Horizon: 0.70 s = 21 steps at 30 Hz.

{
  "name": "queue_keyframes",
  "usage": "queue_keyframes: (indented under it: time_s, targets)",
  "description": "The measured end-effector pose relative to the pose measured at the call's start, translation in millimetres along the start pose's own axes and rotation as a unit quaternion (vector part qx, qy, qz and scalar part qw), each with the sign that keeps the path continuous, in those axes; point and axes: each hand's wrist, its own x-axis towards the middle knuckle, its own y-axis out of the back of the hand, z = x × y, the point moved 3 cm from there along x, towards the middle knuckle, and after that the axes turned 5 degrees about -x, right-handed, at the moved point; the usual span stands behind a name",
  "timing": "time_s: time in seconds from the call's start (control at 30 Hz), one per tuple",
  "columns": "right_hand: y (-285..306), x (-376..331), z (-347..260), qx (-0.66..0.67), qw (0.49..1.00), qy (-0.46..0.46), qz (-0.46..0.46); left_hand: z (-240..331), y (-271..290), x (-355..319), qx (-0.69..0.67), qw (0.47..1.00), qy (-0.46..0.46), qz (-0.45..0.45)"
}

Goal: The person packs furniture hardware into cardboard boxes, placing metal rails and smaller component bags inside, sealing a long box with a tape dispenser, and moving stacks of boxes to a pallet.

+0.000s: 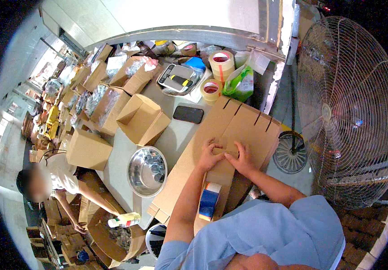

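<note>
Flattened cardboard boxes (187,175) lie in a stack at a slant across the table in front of me. On a narrower cardboard piece (226,174) above the stack, my left hand (210,155) and my right hand (243,161) come together, thumbs almost touching. The fingers of both hands are bent and grip the cardboard near its far end; what lies beneath the fingertips is hidden. Closer to my body, a blue, white and orange object (208,202), probably a tape dispenser, rests on the cardboard.
A steel bowl (147,172), a dark phone (188,114), an open carton (143,118) and tape rolls (221,63) stand on the table (169,135). A large caged fan (351,112) is at right. At left, another person (63,175) reaches near a bottle (124,220).
</note>
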Motion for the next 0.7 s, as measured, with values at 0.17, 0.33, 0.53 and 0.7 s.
queue_keyframes:
  time_s: [0.17, 0.33, 0.53, 0.7]
  targets:
    - [-2.8, 7.5, 24.4, -0.108, 0.982, -0.087, -0.127, 27.2, 5.7, 5.5, -0.131, 0.977, 0.151, -0.076]
    - [14.8, 15.6, 6.3, 0.006, 0.99, -0.048, -0.13, 11.4, 0.8, 9.2, -0.1, 0.981, 0.15, -0.074]
    - [5.4, 16.8, 21.9, -0.148, 0.985, 0.017, -0.087, -3.7, -5.9, 9.3, -0.053, 0.996, 0.078, -0.009]
    - [12.4, 35.9, 23.4, 0.1, 0.968, -0.11, -0.2, 10.3, 0.4, 23.7, -0.291, 0.925, 0.243, -0.012]
